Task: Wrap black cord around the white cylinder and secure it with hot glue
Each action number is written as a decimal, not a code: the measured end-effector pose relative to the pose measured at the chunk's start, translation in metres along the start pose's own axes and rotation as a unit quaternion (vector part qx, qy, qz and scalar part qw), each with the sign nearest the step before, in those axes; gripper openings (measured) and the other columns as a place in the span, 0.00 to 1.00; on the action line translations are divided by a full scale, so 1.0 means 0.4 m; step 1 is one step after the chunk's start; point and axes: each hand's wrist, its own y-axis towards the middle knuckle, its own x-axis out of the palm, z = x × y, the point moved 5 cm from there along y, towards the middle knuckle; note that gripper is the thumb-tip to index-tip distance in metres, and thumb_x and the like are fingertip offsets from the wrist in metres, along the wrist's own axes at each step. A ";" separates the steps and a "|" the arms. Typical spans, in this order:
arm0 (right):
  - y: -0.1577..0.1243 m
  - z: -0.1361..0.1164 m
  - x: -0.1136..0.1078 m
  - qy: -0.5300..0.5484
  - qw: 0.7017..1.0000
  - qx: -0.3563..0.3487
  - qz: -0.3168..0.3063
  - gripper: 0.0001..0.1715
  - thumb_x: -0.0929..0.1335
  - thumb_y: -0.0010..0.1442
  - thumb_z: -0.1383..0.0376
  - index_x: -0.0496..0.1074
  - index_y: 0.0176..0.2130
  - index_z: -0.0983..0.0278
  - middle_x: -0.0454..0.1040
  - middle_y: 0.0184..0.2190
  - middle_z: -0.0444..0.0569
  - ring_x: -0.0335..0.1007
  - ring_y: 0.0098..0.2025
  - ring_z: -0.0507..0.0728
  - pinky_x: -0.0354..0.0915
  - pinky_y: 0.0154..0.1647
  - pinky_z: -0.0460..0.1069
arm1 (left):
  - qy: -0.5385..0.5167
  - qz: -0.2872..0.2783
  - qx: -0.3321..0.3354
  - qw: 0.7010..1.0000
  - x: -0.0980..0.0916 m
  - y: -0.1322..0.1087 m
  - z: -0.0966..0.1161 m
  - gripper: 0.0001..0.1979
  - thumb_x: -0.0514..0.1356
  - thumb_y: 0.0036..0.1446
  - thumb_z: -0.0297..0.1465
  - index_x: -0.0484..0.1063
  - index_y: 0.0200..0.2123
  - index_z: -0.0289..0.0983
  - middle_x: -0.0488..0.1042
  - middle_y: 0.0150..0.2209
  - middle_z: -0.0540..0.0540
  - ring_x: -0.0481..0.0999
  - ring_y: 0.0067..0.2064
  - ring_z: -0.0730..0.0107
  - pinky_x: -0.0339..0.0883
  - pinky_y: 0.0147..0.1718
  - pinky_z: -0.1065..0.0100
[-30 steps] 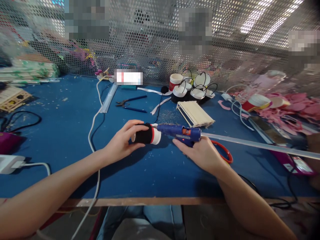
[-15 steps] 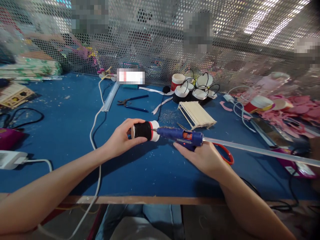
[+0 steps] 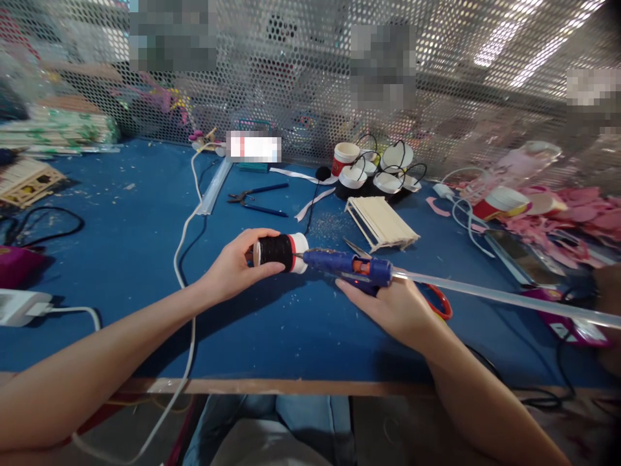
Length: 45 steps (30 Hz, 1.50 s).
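Note:
My left hand (image 3: 245, 261) grips a paper cup (image 3: 276, 253) lying sideways in the air above the table. Black yarn wraps most of the cup, with a red band and a white end showing on the right. My right hand (image 3: 395, 304) is closed round a blue hot glue gun (image 3: 347, 266), its nozzle against the cup near the red band. From the back of the gun a long clear glue stick (image 3: 485, 294) sticks out to the right. A black strand (image 3: 313, 207) runs from near the cup to a small yarn ball (image 3: 323, 173).
Pliers (image 3: 259, 199) and white strips lie behind the cup. Several cups with black handles (image 3: 388, 183) stand at the back, before a bundle of wooden sticks (image 3: 382, 222). Orange-handled scissors (image 3: 440, 303) lie beside my right hand. A white cable (image 3: 180, 259) crosses the left; a phone (image 3: 521, 255) lies right.
Almost nothing differs. Both hands, the cup and the glue gun have shifted very slightly, with the nozzle staying by the red band.

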 end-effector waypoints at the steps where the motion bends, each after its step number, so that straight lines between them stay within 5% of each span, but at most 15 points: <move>1: 0.000 0.002 0.000 -0.003 1.000 0.001 0.004 0.14 0.65 0.56 0.56 0.72 0.35 0.63 0.76 0.30 0.48 0.72 0.32 0.58 0.66 0.34 0.51 | 0.000 -0.004 0.009 1.000 0.002 -0.001 0.002 0.25 0.63 0.49 0.38 0.62 0.50 0.40 0.69 0.48 0.42 0.71 0.48 0.60 0.67 0.45 0.57; 11: 0.012 -0.001 -0.006 0.022 0.999 0.018 0.020 0.14 0.65 0.55 0.57 0.72 0.35 0.65 0.76 0.32 0.50 0.73 0.35 0.59 0.68 0.38 0.53 | 0.067 -0.020 0.138 0.988 0.007 -0.013 0.053 0.22 0.62 0.51 0.31 0.62 0.50 0.40 0.63 0.50 0.42 0.65 0.52 0.62 0.62 0.51 0.57; 19: 0.018 0.017 0.001 0.037 0.997 0.063 0.000 0.15 0.65 0.54 0.56 0.72 0.33 0.65 0.77 0.30 0.49 0.73 0.32 0.58 0.68 0.36 0.52 | 0.111 -0.045 0.175 0.977 0.021 -0.026 0.073 0.19 0.60 0.53 0.27 0.63 0.49 0.39 0.61 0.52 0.41 0.63 0.54 0.63 0.61 0.52 0.60; 27: 0.014 0.005 -0.008 0.049 0.997 0.061 0.003 0.15 0.66 0.54 0.57 0.72 0.35 0.65 0.76 0.33 0.49 0.72 0.34 0.58 0.68 0.37 0.51 | 0.054 -0.025 0.131 0.990 0.008 -0.014 0.047 0.21 0.62 0.52 0.31 0.62 0.49 0.40 0.63 0.50 0.42 0.65 0.53 0.62 0.62 0.52 0.57; 37: -0.004 0.005 0.000 0.012 0.999 0.026 -0.030 0.16 0.64 0.56 0.55 0.73 0.35 0.64 0.76 0.29 0.48 0.72 0.32 0.58 0.67 0.34 0.52 | -0.090 -0.017 -0.058 0.994 0.009 -0.002 0.002 0.24 0.64 0.48 0.36 0.62 0.48 0.39 0.69 0.47 0.43 0.73 0.42 0.64 0.70 0.40 0.60; 45: 0.006 0.004 -0.010 0.037 0.998 0.043 0.004 0.14 0.66 0.54 0.56 0.72 0.34 0.64 0.76 0.33 0.49 0.73 0.35 0.59 0.68 0.38 0.52 | -0.005 -0.002 0.064 0.998 0.006 -0.011 0.021 0.24 0.64 0.49 0.35 0.62 0.50 0.42 0.66 0.49 0.43 0.68 0.50 0.60 0.66 0.47 0.56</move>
